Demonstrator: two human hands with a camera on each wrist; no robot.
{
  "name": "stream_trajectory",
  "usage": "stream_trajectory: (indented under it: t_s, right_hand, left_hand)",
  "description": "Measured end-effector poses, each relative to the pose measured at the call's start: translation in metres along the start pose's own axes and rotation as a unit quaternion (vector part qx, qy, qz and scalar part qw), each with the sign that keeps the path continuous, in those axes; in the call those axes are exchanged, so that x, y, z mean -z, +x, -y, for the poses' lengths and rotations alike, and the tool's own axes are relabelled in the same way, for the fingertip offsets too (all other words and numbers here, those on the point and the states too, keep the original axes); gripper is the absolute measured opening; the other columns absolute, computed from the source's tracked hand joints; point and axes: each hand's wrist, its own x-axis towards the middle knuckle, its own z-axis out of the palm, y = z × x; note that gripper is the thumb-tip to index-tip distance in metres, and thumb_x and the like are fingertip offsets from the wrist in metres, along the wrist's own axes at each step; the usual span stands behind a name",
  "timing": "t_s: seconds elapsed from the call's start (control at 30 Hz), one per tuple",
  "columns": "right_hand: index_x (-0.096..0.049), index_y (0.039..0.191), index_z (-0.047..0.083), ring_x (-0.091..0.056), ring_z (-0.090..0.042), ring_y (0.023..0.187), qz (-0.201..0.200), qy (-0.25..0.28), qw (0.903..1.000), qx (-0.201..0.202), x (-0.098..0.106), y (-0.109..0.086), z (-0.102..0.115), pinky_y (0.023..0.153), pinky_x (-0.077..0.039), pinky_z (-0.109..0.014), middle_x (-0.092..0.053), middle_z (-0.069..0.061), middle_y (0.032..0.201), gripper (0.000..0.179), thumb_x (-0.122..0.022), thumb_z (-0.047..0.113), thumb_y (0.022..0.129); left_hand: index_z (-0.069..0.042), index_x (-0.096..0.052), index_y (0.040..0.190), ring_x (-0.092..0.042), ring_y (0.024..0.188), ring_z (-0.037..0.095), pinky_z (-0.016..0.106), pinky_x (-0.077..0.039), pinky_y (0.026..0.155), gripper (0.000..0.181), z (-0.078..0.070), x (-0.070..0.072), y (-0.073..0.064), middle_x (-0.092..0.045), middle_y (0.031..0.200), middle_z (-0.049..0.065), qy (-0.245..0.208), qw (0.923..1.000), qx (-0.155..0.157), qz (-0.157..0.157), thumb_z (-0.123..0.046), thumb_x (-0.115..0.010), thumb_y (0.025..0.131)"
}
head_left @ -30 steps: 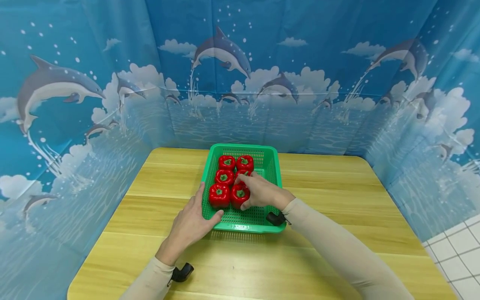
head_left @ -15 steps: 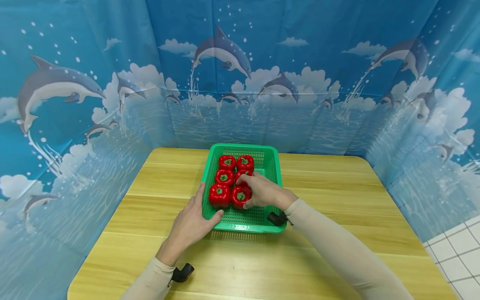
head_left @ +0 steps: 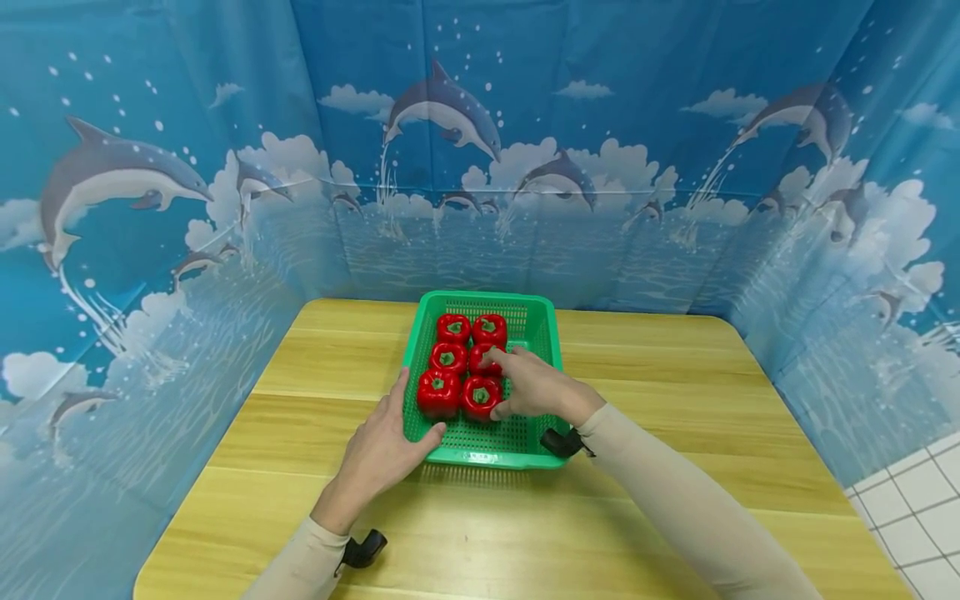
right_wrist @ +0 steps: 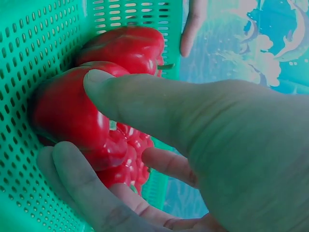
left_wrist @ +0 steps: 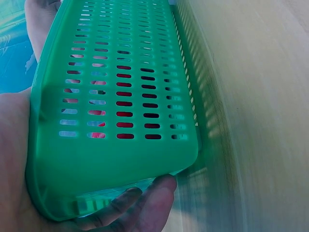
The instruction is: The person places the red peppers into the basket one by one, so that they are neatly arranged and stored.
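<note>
Several red bell peppers sit stems up in a green plastic basket (head_left: 491, 459), in two columns at its left and middle. My left hand (head_left: 381, 446) grips the basket's near left corner; in the left wrist view its fingers (left_wrist: 157, 203) curl round the outside of the basket. Inside the basket, my right hand (head_left: 538, 387) is spread loosely at the right side of the nearest right bell pepper (head_left: 480, 398). Its thumb (right_wrist: 140, 96) overlaps that pepper in the right wrist view, contact unclear. The fingers partly hide the bell pepper behind it (head_left: 480, 360).
The basket stands on a wooden table (head_left: 660, 400), towards its back edge. A blue dolphin-print curtain (head_left: 480, 242) hangs behind the table and along both sides. Black wrist cameras (head_left: 365, 550) are strapped to both forearms. White tiles (head_left: 926, 500) show at the lower right.
My right hand has shifted slightly right, uncovering more of the nearest right bell pepper, which has turned a little. My left hand stays at the basket's corner.
</note>
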Motion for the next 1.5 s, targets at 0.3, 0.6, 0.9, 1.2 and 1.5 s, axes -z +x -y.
stream_trajectory:
  t_s: [0.3,0.6,0.9,1.2,1.5]
  right_hand:
    - [-0.057,0.167,0.01,-0.064,-0.039,0.143,-0.009,0.024,0.9997,-0.003,0.008,-0.014,-0.006,0.109,-0.064,-0.055,-0.063,-0.022,0.157,0.081,-0.097,0.028,0.099]
    - [-0.052,0.171,0.011,-0.079,-0.025,0.111,-0.038,0.084,0.9958,0.004,0.018,-0.032,-0.016,0.103,-0.068,-0.049,-0.053,-0.028,0.162,0.074,-0.087,0.025,0.108]
    - [-0.049,0.175,0.016,-0.081,-0.035,0.124,-0.092,0.108,0.9892,0.036,0.015,-0.049,-0.027,0.102,-0.07,-0.047,-0.055,-0.024,0.16,0.075,-0.085,0.021,0.109]
    - [-0.056,0.169,0.012,-0.076,-0.045,0.134,-0.154,0.128,0.9776,0.064,0.006,-0.069,-0.046,0.112,-0.067,-0.055,-0.058,-0.021,0.153,0.061,-0.078,0.017,0.113]
    - [-0.061,0.165,0.011,-0.071,-0.042,0.14,-0.205,0.132,0.9659,0.086,-0.006,-0.092,-0.07,0.112,-0.066,-0.059,-0.053,-0.019,0.161,0.056,-0.079,0.012,0.112]
  left_hand:
    - [-0.019,-0.013,0.19,-0.076,0.131,0.059,0.071,-0.067,0.094,0.113,0.001,-0.001,-0.001,-0.049,0.179,0.032,-0.002,1.0,-0.001,-0.001,-0.062,-0.076,0.106]
    - [-0.019,-0.013,0.19,-0.075,0.133,0.06,0.071,-0.067,0.095,0.111,-0.001,-0.001,0.0,-0.048,0.18,0.031,-0.001,1.0,-0.002,0.001,-0.062,-0.075,0.107]
    - [-0.018,-0.011,0.19,-0.072,0.139,0.059,0.072,-0.066,0.099,0.114,0.002,0.003,-0.001,-0.046,0.182,0.029,-0.001,1.0,0.005,0.004,-0.064,-0.074,0.107]
    - [-0.017,-0.01,0.19,-0.068,0.144,0.061,0.075,-0.063,0.104,0.115,0.003,0.004,-0.001,-0.038,0.185,0.032,-0.016,0.9997,-0.001,0.018,-0.069,-0.072,0.107]
    - [-0.024,-0.011,0.19,-0.079,0.116,0.042,0.055,-0.068,0.085,0.11,0.01,0.007,-0.001,-0.044,0.178,0.029,-0.038,0.9986,-0.01,0.036,-0.059,-0.077,0.109]
